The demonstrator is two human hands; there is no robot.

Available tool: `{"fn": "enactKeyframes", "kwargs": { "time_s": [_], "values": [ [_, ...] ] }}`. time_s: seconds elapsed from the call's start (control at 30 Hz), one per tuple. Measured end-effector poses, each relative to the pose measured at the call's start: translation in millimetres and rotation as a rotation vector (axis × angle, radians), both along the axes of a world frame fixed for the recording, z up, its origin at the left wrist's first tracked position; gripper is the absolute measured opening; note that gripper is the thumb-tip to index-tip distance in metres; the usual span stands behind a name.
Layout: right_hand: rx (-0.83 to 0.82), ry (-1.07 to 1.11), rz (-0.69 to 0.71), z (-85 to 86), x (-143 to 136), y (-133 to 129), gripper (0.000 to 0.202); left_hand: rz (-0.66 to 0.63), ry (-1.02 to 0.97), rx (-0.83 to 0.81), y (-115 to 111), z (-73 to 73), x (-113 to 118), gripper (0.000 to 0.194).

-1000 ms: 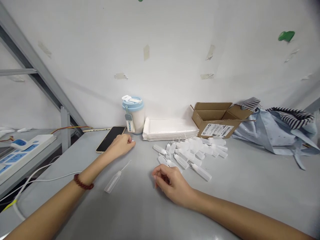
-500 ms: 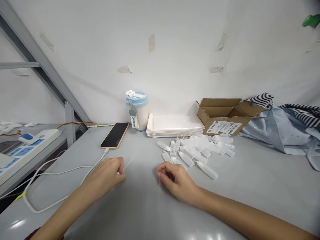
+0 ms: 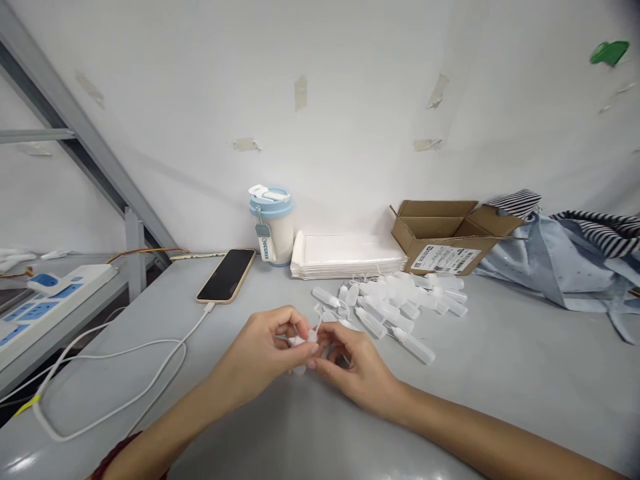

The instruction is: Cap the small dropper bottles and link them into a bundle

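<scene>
Centrally, above the grey surface (image 3: 450, 393), the left hand (image 3: 273, 347) pinches a partly hidden translucent squeeze bottle (image 3: 297, 341) between thumb and fingers. The right hand (image 3: 353, 360) curls its fingers close against it; whether it grips anything, I cannot tell. Just beyond lies a heap of similar bottles (image 3: 387, 303), before a stack of white envelopes (image 3: 350, 253) and an open cardboard box (image 3: 440, 257).
</scene>
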State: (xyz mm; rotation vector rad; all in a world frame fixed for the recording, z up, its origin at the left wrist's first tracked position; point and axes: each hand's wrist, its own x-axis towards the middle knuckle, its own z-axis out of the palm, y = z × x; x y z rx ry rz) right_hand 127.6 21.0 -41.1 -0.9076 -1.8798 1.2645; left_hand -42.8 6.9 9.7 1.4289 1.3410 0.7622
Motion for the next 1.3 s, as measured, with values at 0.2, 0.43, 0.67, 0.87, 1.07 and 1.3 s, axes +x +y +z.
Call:
{"fn": "enactKeyframes", "kwargs": {
  "time_s": [0.2,0.43,0.67,0.87,1.07,1.3],
  "values": [
    [0.059,-0.040,-0.048,-1.0,1.1,2.6,0.013,0.033,-0.228,0.072,7.9,-19.8,12.5,0.012],
    [0.086,-0.132,-0.034,0.1,2.5,3.9,0.014,0.151,-0.161,0.095,3.5,-36.8,-2.0,0.016],
    [0.087,-0.163,0.038,1.4,3.4,3.9,0.019,0.212,-0.193,-0.060,4.4,-25.4,1.3,0.019],
    [0.109,-0.121,0.057,-1.3,4.8,4.0,0.022,0.183,-0.145,-0.049,2.6,-28.8,1.6,0.026],
    [0.126,-0.111,0.027,-2.4,4.4,3.3,0.024,0.173,-0.124,0.135,2.4,-30.2,0.1,0.022],
    [0.125,-0.125,-0.010,-1.9,6.3,3.8,0.019,0.085,-0.149,0.092,5.4,-28.7,-5.9,0.013]
  ]
}}
